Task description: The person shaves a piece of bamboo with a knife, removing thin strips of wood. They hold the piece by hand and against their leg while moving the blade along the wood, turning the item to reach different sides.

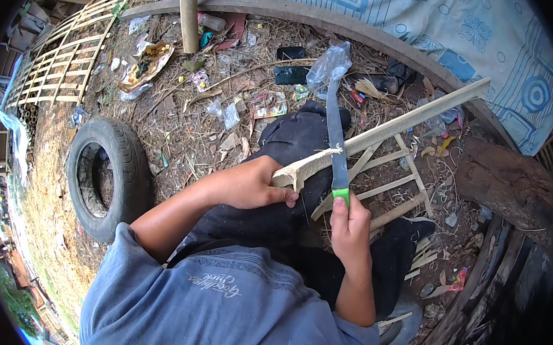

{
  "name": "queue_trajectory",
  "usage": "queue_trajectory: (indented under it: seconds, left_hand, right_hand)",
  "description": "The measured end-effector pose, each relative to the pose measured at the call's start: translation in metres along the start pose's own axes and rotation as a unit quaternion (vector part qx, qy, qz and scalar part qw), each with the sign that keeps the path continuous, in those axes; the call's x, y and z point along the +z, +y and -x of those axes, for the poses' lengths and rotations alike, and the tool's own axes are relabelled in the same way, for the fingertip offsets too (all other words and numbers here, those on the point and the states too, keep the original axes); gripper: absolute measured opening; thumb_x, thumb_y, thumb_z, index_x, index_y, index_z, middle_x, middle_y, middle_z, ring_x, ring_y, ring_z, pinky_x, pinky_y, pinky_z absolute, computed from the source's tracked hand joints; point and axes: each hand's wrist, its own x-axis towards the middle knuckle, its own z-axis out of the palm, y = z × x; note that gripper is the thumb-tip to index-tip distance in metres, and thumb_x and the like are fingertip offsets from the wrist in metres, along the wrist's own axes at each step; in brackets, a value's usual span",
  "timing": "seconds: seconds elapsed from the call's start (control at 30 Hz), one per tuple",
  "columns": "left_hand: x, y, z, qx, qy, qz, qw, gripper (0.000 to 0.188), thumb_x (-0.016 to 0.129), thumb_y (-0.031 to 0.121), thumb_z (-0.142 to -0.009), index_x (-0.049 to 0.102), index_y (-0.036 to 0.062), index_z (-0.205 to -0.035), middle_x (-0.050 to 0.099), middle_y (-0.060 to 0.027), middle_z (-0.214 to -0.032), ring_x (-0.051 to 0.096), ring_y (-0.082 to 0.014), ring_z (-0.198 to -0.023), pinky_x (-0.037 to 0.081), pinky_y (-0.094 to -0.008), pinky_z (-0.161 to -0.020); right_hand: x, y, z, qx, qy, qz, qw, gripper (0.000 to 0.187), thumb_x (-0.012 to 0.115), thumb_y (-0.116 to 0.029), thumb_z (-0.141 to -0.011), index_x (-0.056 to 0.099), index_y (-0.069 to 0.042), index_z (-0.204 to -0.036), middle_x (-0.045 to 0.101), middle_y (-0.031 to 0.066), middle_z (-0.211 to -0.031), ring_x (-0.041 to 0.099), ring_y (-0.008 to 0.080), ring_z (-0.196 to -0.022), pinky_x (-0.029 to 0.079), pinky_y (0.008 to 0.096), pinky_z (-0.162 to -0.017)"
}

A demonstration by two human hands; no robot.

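Over my lap, my left hand (256,185) is wrapped round the near end of a long, pale strip of wood or bamboo (415,117). The strip slants away to the upper right. In my closed right hand (351,226) is a long-bladed knife (335,116) by its green handle, the blade pointing away from me. Its blade crosses the strip a little beyond my left hand. A raised pale sliver shows where blade and strip meet. Below the strip lies a small ladder-like frame of pale slats (389,171), close to my right leg.
An old tyre (122,174) stands at my left. Farther off lies a bamboo lattice (67,52). Litter and two dark phone-like slabs (291,75) are on the ground ahead. A thick log (506,182) lies right, and a blue patterned sheet (490,46) hangs beyond a curved-looking beam (269,8).
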Motion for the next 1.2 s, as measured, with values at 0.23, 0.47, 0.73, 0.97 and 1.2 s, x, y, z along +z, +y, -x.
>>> queue_trajectory:
  seconds: [0.23, 0.47, 0.73, 0.97, 1.2]
  left_hand:
    - [-0.004, 0.009, 0.002, -0.040, -0.009, -0.036, 0.999, 0.020, 0.066, 0.024, -0.088, 0.071, 0.0046, -0.089, 0.069, -0.0047, -0.075, 0.056, -0.0075, -0.067, 0.044, -0.0275, -0.063]
    - [0.002, 0.001, -0.002, -0.015, -0.006, 0.003, 1.000, 0.019, 0.066, 0.023, -0.087, 0.071, 0.0043, -0.089, 0.069, -0.0049, -0.075, 0.058, -0.0087, -0.068, 0.045, -0.0271, -0.065]
    - [0.000, 0.009, 0.000, -0.017, -0.003, -0.019, 1.000, 0.021, 0.067, 0.023, -0.087, 0.071, 0.0031, -0.089, 0.069, -0.0048, -0.074, 0.058, -0.0091, -0.067, 0.045, -0.0279, -0.064]
    - [0.005, 0.002, -0.001, 0.015, 0.010, 0.014, 1.000, 0.025, 0.068, 0.026, -0.086, 0.070, 0.0009, -0.090, 0.064, -0.0031, -0.066, 0.052, -0.0076, -0.060, 0.042, -0.0282, -0.057]
    - [0.000, 0.010, 0.002, 0.016, 0.019, 0.015, 1.000, 0.032, 0.071, 0.032, -0.084, 0.068, 0.0008, -0.083, 0.049, 0.0010, -0.053, 0.042, -0.0074, -0.052, 0.035, -0.0307, -0.048]
  right_hand:
    - [-0.029, 0.000, -0.010, 0.240, -0.240, -0.503, 0.795, 0.030, 0.045, -0.030, -0.100, 0.047, -0.006, -0.082, 0.038, -0.0033, -0.056, 0.034, 0.0020, -0.045, 0.028, 0.0187, -0.040]
    - [-0.003, -0.008, -0.008, -0.006, -0.014, -0.029, 0.999, 0.029, 0.048, -0.026, -0.098, 0.052, 0.000, -0.085, 0.044, 0.0031, -0.053, 0.045, 0.0083, -0.047, 0.032, 0.0272, -0.043]
    - [-0.029, -0.001, -0.016, 0.247, -0.265, -0.462, 0.810, 0.033, 0.045, -0.031, -0.100, 0.046, -0.007, -0.077, 0.035, -0.0031, -0.054, 0.034, 0.0030, -0.043, 0.027, 0.0195, -0.039]
    - [-0.004, 0.000, -0.005, 0.039, -0.048, -0.096, 0.993, 0.031, 0.046, -0.027, -0.099, 0.052, -0.001, -0.084, 0.045, -0.0003, -0.056, 0.042, 0.0061, -0.046, 0.030, 0.0246, -0.042]
    - [-0.034, 0.003, -0.018, 0.249, -0.282, -0.469, 0.799, 0.036, 0.045, -0.034, -0.100, 0.044, -0.006, -0.077, 0.039, -0.0019, -0.055, 0.034, 0.0039, -0.045, 0.028, 0.0198, -0.039]
